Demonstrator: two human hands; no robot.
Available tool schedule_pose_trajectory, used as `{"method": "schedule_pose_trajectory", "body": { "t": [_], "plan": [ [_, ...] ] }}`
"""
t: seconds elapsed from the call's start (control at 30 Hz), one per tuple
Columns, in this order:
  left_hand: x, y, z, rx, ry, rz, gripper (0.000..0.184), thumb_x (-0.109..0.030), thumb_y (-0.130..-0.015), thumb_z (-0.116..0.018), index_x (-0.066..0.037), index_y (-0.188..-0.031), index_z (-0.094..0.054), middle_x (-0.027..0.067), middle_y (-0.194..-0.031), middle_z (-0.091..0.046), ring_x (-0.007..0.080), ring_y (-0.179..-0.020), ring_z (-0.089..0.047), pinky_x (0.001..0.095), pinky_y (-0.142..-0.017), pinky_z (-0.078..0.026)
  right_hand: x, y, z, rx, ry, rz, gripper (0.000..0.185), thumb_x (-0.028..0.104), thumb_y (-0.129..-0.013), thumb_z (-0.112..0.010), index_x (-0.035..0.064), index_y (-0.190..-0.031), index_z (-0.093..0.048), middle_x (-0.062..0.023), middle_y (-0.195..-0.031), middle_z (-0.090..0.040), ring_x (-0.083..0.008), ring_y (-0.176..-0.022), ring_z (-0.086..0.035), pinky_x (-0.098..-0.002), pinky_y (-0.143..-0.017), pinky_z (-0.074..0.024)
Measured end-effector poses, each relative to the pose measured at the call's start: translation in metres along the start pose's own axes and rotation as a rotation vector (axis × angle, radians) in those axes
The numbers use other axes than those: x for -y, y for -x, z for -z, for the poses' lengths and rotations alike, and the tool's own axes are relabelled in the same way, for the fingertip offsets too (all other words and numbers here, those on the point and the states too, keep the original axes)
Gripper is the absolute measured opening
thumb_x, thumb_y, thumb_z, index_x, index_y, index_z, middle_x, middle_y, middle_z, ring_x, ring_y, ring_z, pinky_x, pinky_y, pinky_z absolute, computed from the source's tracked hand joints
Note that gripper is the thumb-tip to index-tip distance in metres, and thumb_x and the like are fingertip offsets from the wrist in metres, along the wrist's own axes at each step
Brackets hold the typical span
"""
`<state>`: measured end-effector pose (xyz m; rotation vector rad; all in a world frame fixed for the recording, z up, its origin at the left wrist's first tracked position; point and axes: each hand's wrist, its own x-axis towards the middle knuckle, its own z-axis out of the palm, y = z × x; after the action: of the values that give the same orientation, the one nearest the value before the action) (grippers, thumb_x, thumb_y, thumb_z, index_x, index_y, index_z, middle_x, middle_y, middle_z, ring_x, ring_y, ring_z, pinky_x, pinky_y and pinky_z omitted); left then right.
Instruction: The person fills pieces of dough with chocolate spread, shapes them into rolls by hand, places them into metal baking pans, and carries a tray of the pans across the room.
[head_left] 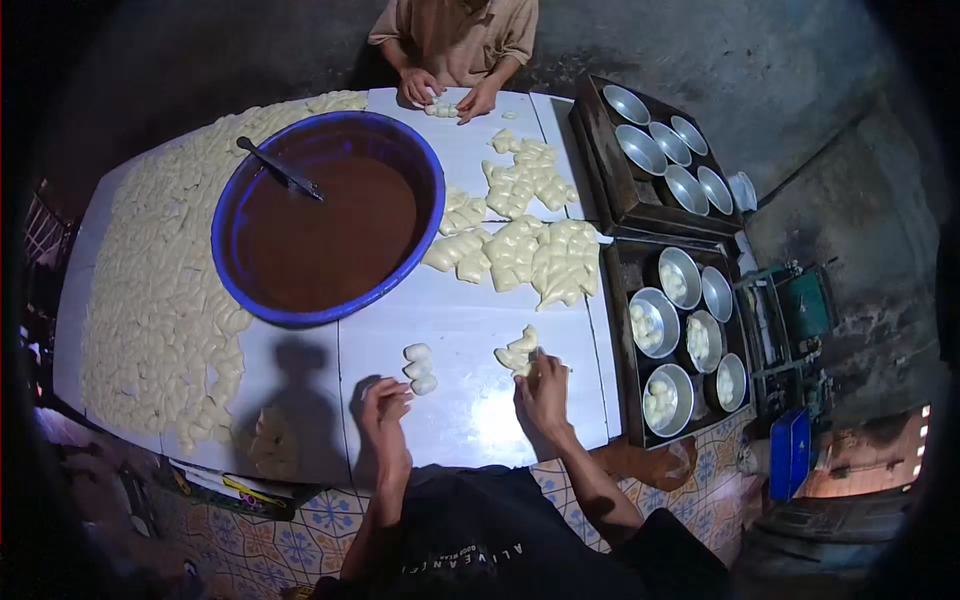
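Dough portioning at a table [450,325], judged to be partway along; the wearer's right hand [545,402] meets a small clump of dough [518,352] at its fingertips, though whether the fingers pinch it or merely rest against it cannot be told; the left hand [385,415] lies just beside a short column of three rounded dough pieces [420,370], its fingers loosely bent and apart, with nothing visible between them.

Done, as far as the view shows: in the lower crate [618,325], five of the six round pans appear to hold pale dough pieces [660,400]; the remaining pan [717,294], at the far right, shows its metal bottom. Left: the upper crate [592,165] carries six metal pans [641,150] in which no dough is visible; a batch of joined dough lumps [565,260] lies between the hands and the far edge, and a broad expanse of dough [150,300] covers the left side of the table; much therefore seems to remain.

A large blue tub [300,318] stands near the middle, holding a brown mass [330,240]; a dark utensil [280,168] leans over its rim, tip inward; opposite, a co-worker's hands [478,102] flank a small row of dough [442,109].
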<state>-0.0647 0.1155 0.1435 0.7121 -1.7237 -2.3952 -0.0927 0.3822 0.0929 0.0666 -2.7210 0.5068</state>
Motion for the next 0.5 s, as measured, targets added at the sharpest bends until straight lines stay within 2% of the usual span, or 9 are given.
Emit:
{"method": "schedule_pose_trajectory", "body": {
  "t": [0.1,0.13,0.2,0.23,0.27,0.33,0.4,0.47,0.5],
  "plan": [
    [-0.002,-0.001,-0.014,0.225,-0.177,-0.250,0.025,-0.001,-0.084,-0.055,0.000,-0.109,-0.057,0.0089,-0.094,-0.063,0.0171,-0.085,-0.062,0.0263,-0.077,-0.048,0.036,-0.004,0.011,0.199,-0.511,-0.284,0.043,0.008,-0.083,-0.064,-0.0045,-0.123,-0.054,-0.0139,-0.084,-0.056,-0.0208,-0.069,-0.057,-0.0349,-0.061,-0.0465],
    [-0.004,-0.001,-0.015,0.296,-0.304,-0.395,0.024,0.001,-0.086,-0.053,0.001,-0.109,-0.058,0.0094,-0.095,-0.064,0.0175,-0.086,-0.063,0.0266,-0.079,-0.048,0.049,-0.003,0.024,0.340,-0.584,-0.301,0.034,0.008,-0.083,-0.066,-0.0026,-0.115,-0.062,-0.0098,-0.089,-0.055,-0.0152,-0.076,-0.056,-0.0321,-0.065,-0.0485],
    [-0.013,0.005,-0.016,0.356,-0.105,-0.164,0.025,0.001,-0.089,-0.052,0.003,-0.114,-0.058,0.0102,-0.103,-0.064,0.0172,-0.092,-0.062,0.0284,-0.083,-0.049,0.078,-0.005,0.043,0.378,-0.954,-0.183,0.030,0.011,-0.084,-0.066,0.0006,-0.112,-0.065,-0.0073,-0.104,-0.052,-0.0140,-0.090,-0.055,-0.0297,-0.072,-0.0496],
    [-0.012,0.006,-0.015,0.367,-0.069,-0.148,0.027,-0.004,-0.091,-0.055,0.004,-0.117,-0.056,0.0103,-0.108,-0.063,0.0155,-0.098,-0.060,0.0283,-0.085,-0.049,0.088,-0.010,0.053,0.426,-1.069,-0.147,0.036,0.012,-0.082,-0.069,0.0070,-0.117,-0.065,-0.0087,-0.116,-0.051,-0.0195,-0.109,-0.050,-0.0300,-0.084,-0.0457],
    [-0.019,0.014,-0.017,0.347,0.037,-0.175,0.028,-0.007,-0.092,-0.056,0.003,-0.119,-0.056,0.0127,-0.112,-0.062,0.0171,-0.105,-0.058,0.0287,-0.085,-0.048,0.105,-0.023,0.070,0.454,-1.158,-0.110,0.038,0.011,-0.084,-0.068,0.0057,-0.121,-0.061,-0.0098,-0.122,-0.046,-0.0201,-0.113,-0.048,-0.0300,-0.088,-0.0445],
    [-0.004,0.011,-0.009,0.346,-0.257,-0.550,0.039,-0.018,-0.092,-0.061,0.001,-0.125,-0.054,0.0138,-0.120,-0.059,0.0196,-0.114,-0.054,0.0315,-0.090,-0.046,0.117,-0.037,0.059,0.466,-1.307,-0.010,0.039,0.009,-0.086,-0.065,0.0031,-0.123,-0.057,-0.0098,-0.125,-0.043,-0.0185,-0.113,-0.048,-0.0288,-0.087,-0.0456],
    [-0.033,0.027,-0.021,0.282,-0.200,-0.501,0.043,-0.023,-0.087,-0.068,0.000,-0.122,-0.059,0.0142,-0.131,-0.052,0.0215,-0.115,-0.053,0.0325,-0.092,-0.044,0.148,-0.042,0.059,0.444,-1.473,-0.062,0.036,0.001,-0.087,-0.063,0.0008,-0.122,-0.057,-0.0065,-0.114,-0.047,-0.0140,-0.105,-0.051,-0.0237,-0.083,-0.0458],
    [-0.035,0.025,-0.022,0.213,-0.187,-0.484,0.041,-0.023,-0.086,-0.069,0.002,-0.118,-0.061,0.0149,-0.126,-0.055,0.0209,-0.113,-0.055,0.0313,-0.091,-0.045,0.162,-0.042,0.053,0.307,-1.247,-0.056,0.035,0.001,-0.087,-0.063,-0.0001,-0.121,-0.056,-0.0059,-0.103,-0.051,-0.0130,-0.096,-0.054,-0.0228,-0.076,-0.0468],
    [-0.029,0.020,-0.021,0.154,-0.160,-0.527,0.038,-0.020,-0.085,-0.071,0.003,-0.114,-0.063,0.0131,-0.115,-0.061,0.0175,-0.102,-0.059,0.0286,-0.085,-0.048,0.167,-0.041,0.051,0.315,-1.226,-0.093,0.030,0.001,-0.087,-0.063,-0.0020,-0.117,-0.059,-0.0046,-0.093,-0.052,-0.0107,-0.084,-0.054,-0.0223,-0.066,-0.0460]
  ]
}}
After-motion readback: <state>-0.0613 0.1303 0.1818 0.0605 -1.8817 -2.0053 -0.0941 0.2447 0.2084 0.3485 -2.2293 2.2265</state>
